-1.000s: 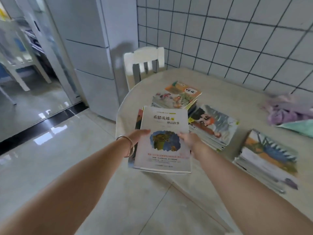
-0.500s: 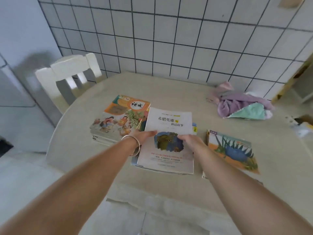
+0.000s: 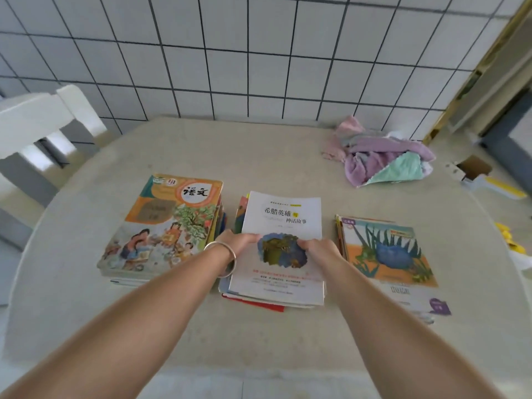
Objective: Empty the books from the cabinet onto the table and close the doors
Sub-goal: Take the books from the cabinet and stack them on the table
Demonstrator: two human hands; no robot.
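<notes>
Three piles of books lie on the beige table [image 3: 259,151]. The middle pile is topped by a white-covered book [image 3: 282,214] with a dark blue picture. My left hand [image 3: 236,243] grips its left edge, thumb on the cover. On the right edge, my right hand [image 3: 319,250] holds it the same way. The pile rests on the tabletop, with a red book edge showing beneath. A colourful textbook pile [image 3: 167,223] lies to the left, and an orange and blue book pile [image 3: 385,254] to the right. The cabinet is out of view.
A bundle of purple, pink and mint cloths [image 3: 383,159] lies at the table's back right. A white chair [image 3: 43,119] stands at the left end. The tiled wall [image 3: 259,53] runs behind the table. A small open carton [image 3: 472,168] sits at the far right.
I have come up to the table and brought the white-covered stack forward and down onto the middle pile between the two other piles. Both hands have kept their hold on it.
</notes>
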